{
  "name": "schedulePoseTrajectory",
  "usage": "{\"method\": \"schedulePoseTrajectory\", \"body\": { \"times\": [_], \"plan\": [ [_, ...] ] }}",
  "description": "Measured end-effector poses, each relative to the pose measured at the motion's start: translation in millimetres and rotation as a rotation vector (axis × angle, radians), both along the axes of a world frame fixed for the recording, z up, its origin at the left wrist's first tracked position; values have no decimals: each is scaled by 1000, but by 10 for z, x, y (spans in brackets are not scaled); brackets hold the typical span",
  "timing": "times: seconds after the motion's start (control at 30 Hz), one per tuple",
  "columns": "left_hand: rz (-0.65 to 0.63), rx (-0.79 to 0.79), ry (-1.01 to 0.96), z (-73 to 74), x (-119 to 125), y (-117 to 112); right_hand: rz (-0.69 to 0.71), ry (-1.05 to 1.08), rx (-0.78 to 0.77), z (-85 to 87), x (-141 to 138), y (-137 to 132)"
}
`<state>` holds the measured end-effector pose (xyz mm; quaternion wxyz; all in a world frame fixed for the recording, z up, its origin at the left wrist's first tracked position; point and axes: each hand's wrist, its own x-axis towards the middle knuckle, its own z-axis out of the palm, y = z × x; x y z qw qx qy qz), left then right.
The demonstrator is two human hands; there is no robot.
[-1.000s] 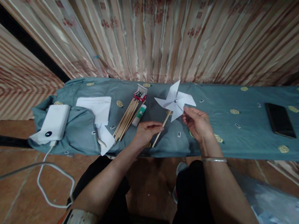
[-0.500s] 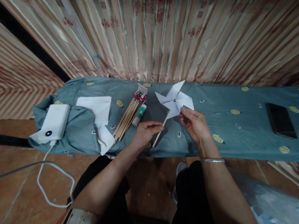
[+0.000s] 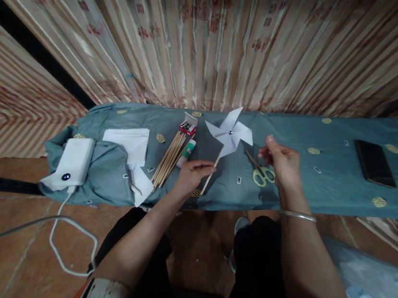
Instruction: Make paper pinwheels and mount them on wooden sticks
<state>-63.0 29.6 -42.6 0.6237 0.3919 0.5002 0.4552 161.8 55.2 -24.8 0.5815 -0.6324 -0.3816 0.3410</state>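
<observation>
My left hand [image 3: 192, 174] pinches the wooden stick of a white paper pinwheel [image 3: 229, 140] between thumb and fingers. A shiny round pin sits at the pinwheel's centre, and its blades tilt up over the cloth. To the right, my right hand [image 3: 282, 161] is off the pinwheel with nothing visible in it; its fingers are loosely bent and the thumb stands apart. Below that hand lies a pair of scissors [image 3: 263, 176] with pale yellow-green handles, blades pointing toward the pinwheel. Beside my left hand are a glue stick [image 3: 186, 152] and several wooden sticks [image 3: 169, 160].
A small red box of pins [image 3: 187, 127] stands open behind the sticks. White paper sheets [image 3: 130, 143] and a white power bank [image 3: 76, 160] with a cable are at the left. A black phone [image 3: 374, 163] lies on the teal cloth [image 3: 328, 184] at the right. Behind hangs a striped curtain [image 3: 232, 51].
My right hand has let go of the pinwheel blade and moved right, and the scissors now show. The pinwheel has turned a little, still held by my left hand.
</observation>
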Motion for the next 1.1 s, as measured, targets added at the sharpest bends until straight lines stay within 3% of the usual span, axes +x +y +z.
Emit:
{"method": "schedulePoseTrajectory", "body": {
  "times": [0.13, 0.3, 0.43, 1.1],
  "plan": [
    [-27, -26, 4, -9, 34, -28, -7, 94, 145, 6, 10, 13],
    [-46, -55, -13, -1, 73, -50, 128, 336, 97, 59, -110, -1],
    [-41, -61, -15, -15, 84, -46, 158, 419, 44, 60, -152, -2],
    [-16, -35, -19, -71, 70, -24, 230, 404, 17, -4, -208, -30]
  ]
}}
